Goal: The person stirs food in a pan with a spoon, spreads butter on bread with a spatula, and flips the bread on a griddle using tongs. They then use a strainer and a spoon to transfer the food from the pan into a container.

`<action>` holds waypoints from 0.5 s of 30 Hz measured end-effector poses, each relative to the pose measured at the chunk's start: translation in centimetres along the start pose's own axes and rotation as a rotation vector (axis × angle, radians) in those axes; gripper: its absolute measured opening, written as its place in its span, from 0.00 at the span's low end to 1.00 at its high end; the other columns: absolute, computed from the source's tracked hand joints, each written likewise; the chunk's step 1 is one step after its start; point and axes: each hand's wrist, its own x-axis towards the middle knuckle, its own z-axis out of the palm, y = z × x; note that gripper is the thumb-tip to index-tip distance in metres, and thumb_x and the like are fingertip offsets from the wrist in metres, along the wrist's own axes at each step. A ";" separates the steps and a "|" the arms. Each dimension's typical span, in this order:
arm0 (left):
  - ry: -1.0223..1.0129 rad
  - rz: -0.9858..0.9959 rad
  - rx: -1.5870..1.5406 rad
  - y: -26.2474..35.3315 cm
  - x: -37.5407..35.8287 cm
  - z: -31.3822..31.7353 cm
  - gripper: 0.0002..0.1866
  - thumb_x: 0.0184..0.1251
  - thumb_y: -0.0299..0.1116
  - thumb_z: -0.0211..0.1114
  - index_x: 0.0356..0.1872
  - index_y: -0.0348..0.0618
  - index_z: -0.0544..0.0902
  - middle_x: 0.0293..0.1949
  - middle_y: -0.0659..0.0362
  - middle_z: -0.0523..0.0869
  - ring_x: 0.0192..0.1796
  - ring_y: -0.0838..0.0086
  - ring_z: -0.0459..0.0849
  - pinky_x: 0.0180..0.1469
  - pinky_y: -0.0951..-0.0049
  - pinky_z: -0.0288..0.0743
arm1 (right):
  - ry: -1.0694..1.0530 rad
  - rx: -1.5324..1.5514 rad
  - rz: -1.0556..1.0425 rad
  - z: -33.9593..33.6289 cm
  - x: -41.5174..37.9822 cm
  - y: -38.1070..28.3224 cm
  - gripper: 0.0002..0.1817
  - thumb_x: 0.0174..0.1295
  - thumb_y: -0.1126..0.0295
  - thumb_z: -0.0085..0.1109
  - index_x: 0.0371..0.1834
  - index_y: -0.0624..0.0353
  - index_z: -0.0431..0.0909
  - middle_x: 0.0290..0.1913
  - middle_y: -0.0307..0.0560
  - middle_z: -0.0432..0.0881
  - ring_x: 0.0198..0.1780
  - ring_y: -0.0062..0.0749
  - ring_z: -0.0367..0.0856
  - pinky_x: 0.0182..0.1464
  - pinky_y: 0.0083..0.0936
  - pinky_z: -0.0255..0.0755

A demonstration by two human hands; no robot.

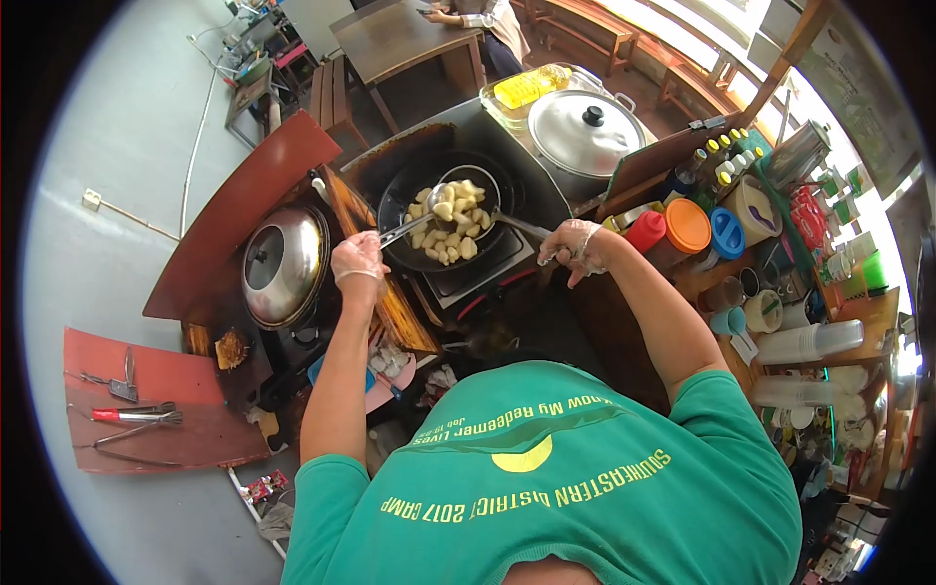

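Pale, pale-yellow chunks of food point(450, 252) lie in a dark wok point(398, 195) on the stove point(485, 280). My left hand point(358, 258), in a clear plastic glove, is closed round the handle of a metal ladle point(400, 231); its bowl is over the chunks. From the other side, my right hand point(575, 248), also gloved, grips the handle of a metal strainer point(524, 225). The strainer's round rim encircles some of the chunks in the wok.
A lidded pot point(587, 134) and an oil bottle point(532, 86) stand behind the wok. Left is a wok with a domed lid point(283, 265). Containers, including an orange-lidded one point(687, 225), crowd the right. A person point(492, 24) sits at the far table point(405, 44).
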 end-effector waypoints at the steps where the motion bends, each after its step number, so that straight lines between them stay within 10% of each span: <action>1: 0.001 0.035 0.052 0.8 -0.2 0.5 0.14 0.68 0.35 0.59 0.37 0.32 0.86 0.18 0.57 0.80 0.18 0.75 0.81 0.22 0.72 0.77 | 0.004 0.009 -0.018 0.1 -0.1 -0.1 0.11 0.59 0.69 0.53 0.40 0.61 0.80 0.13 0.33 0.64 0.12 0.21 0.64 0.40 0.47 0.83; 6: 0.112 0.606 0.434 2.1 1.0 0.1 0.11 0.69 0.34 0.58 0.40 0.39 0.86 0.34 0.43 0.86 0.38 0.47 0.84 0.44 0.54 0.78 | 0.044 0.109 -0.037 -0.1 0.8 0.0 0.11 0.57 0.67 0.59 0.40 0.59 0.83 0.13 0.32 0.68 0.11 0.21 0.68 0.32 0.44 0.84; 14: 0.011 0.803 0.642 -3.1 8.0 -3.2 0.09 0.70 0.30 0.56 0.43 0.38 0.83 0.38 0.46 0.86 0.41 0.50 0.84 0.46 0.55 0.78 | 0.068 -0.227 -0.197 -1.9 3.6 1.0 0.16 0.50 0.68 0.65 0.42 0.61 0.81 0.15 0.35 0.72 0.15 0.26 0.72 0.37 0.42 0.83; 15: -0.026 0.777 0.663 -3.0 8.1 -3.5 0.10 0.70 0.31 0.56 0.42 0.38 0.83 0.38 0.46 0.87 0.42 0.50 0.84 0.47 0.55 0.77 | 0.115 -0.819 -0.403 -1.8 3.2 0.5 0.20 0.45 0.68 0.70 0.43 0.61 0.81 0.17 0.37 0.75 0.19 0.32 0.76 0.37 0.39 0.82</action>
